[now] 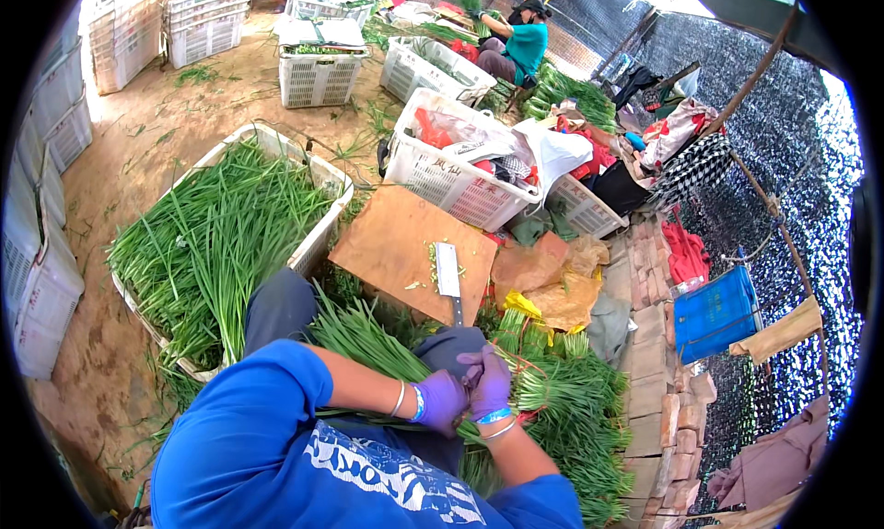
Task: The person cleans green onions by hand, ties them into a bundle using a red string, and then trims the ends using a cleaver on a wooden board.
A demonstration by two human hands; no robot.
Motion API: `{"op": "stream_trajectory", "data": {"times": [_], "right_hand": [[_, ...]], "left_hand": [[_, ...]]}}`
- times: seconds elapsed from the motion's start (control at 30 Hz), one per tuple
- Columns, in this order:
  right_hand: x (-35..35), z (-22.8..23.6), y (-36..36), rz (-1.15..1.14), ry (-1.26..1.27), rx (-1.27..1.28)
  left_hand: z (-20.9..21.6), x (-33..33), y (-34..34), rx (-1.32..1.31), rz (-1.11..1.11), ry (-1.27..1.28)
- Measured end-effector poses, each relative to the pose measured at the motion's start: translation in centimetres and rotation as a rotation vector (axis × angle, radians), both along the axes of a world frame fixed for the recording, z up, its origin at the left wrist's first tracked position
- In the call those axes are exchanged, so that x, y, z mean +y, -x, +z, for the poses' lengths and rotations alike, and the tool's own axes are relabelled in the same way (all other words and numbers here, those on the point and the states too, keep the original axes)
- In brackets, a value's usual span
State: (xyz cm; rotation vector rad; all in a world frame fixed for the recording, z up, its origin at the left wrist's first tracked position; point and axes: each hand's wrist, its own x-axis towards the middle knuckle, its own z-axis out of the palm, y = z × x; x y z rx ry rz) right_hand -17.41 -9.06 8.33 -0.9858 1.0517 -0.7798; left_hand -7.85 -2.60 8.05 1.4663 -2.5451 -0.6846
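A bunch of long green garlic chives lies across my lap. My left hand, in a purple glove, is closed around the bunch. Right beside it, my right hand, gloved the same way, has its fingers curled in; what they grip is mostly hidden. In front of my knees is a wooden board with chopped pale stem bits. A cleaver rests on its right part, handle toward me. Tied bundles of chives with red bands are piled to my right.
At my left stands a white crate heaped with loose chives. Another white crate with bags and cloth sits beyond the board. Bricks and a blue container line the right side. Far off, a person in green handles chives.
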Motion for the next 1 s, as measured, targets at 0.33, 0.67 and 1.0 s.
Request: {"op": "stream_trajectory", "data": {"times": [0.33,0.67,1.0], "right_hand": [[3.4,0.6,-0.5,0.337,0.202,0.027],[1.5,-1.2,-0.3,0.449,0.15,-0.017],[0.6,-1.0,1.4,0.48,0.072,0.032]], "left_hand": [[-3.9,1.1,-1.6,0.005,-0.059,0.43],[-0.8,3.9,-5.0,-0.003,0.013,0.237],[-3.2,5.2,-0.8,0.054,0.27,0.43]]}}
